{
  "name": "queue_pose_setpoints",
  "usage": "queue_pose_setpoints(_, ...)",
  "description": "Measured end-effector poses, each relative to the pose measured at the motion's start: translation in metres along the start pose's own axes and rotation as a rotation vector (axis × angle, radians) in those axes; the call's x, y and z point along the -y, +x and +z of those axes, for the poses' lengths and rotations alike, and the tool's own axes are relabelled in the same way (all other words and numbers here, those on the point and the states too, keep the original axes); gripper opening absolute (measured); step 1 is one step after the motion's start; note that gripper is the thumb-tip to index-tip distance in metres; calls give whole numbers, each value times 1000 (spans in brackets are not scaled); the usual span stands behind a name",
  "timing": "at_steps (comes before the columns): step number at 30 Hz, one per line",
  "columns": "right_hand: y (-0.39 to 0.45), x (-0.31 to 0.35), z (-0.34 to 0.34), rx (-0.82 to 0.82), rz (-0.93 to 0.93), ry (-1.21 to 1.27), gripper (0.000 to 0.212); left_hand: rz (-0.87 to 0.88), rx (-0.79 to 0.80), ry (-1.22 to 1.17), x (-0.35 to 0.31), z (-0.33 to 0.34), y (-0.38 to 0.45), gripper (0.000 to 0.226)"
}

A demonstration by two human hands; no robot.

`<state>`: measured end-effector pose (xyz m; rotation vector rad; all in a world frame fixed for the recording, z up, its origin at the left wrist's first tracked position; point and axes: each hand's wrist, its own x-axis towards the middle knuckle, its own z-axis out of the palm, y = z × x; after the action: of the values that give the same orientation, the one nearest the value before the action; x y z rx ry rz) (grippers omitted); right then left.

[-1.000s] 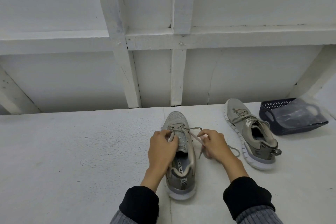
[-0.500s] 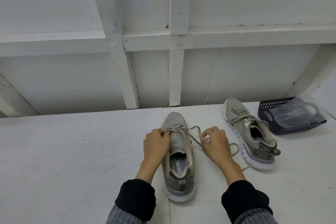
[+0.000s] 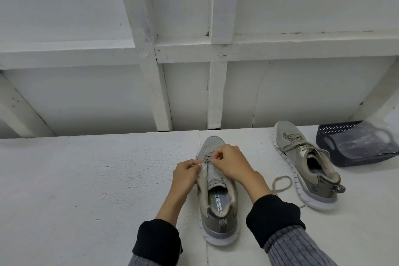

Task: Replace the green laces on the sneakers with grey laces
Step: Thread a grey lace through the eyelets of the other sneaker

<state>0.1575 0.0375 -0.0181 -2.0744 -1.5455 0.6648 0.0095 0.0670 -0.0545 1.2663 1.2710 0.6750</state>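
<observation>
A grey sneaker (image 3: 218, 198) stands in front of me on the white surface, toe pointing away. My left hand (image 3: 185, 174) pinches the edge of its left eyelet flap at the lower eyelets. My right hand (image 3: 228, 163) has crossed over the shoe and pinches the grey lace (image 3: 207, 158) at those same eyelets. The lace's loose tail (image 3: 281, 183) loops on the surface to the right of the shoe. A second grey sneaker (image 3: 306, 164), fully laced in grey, lies further right.
A dark perforated plastic basket (image 3: 336, 147) holding a clear plastic bag stands at the far right. A white framed wall (image 3: 194, 49) rises just behind the surface. Bare white surface (image 3: 86, 179) stretches to the left.
My right hand has moved left from beside the shoe to over its eyelets. My left hand has shifted slightly and now meets it there. The lace tail has dropped to the right.
</observation>
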Motion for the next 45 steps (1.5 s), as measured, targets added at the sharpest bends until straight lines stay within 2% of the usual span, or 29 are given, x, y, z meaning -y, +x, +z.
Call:
queue_pose_setpoints(14, -3, 4, 9, -16, -85, -107, 12, 28, -17, -42, 2, 1, 1, 20)
queue_pose_setpoints(18, -6, 2, 16, -104, -75, 24, 10, -48, 15, -215, -3, 3, 2, 20)
queue_pose_setpoints(22, -13, -6, 18, -252, -53, 156, 8, 12, -43, -185, 1, 5, 6, 11)
queue_pose_setpoints(24, -20, -10, 18, -318, -44, 206, 9, 60, -151, -82, 8, 0, 10, 11)
queue_pose_setpoints(26, -29, -14, 19, -344, -40, 251, 13, 105, -287, 139, 18, -12, 15, 11)
queue_pose_setpoints(29, -41, -20, 22, -347, -28, 266, 23, 65, -508, 476, 35, -38, 18, 17)
queue_pose_setpoints(31, -46, -24, 25, -351, -18, 287, 30, 33, -581, 607, 40, -50, 19, 20)
queue_pose_setpoints(34, -50, -27, 29, -354, 25, 394, 26, 121, -530, 736, 38, -51, 22, 22)
queue_pose_setpoints(37, -53, -25, 30, -387, 66, 496, 17, 354, -320, 702, 24, -32, 18, 30)
queue_pose_setpoints(40, -56, -23, 30, -443, 77, 513, 15, 487, -145, 629, 10, -9, 14, 19)
queue_pose_setpoints(42, -57, -22, 30, -468, 74, 529, 16, 485, -135, 581, 9, -1, 14, 7)
queue_pose_setpoints(45, -58, -23, 30, -485, 72, 547, 18, 356, -259, 534, 17, -3, 17, 15)
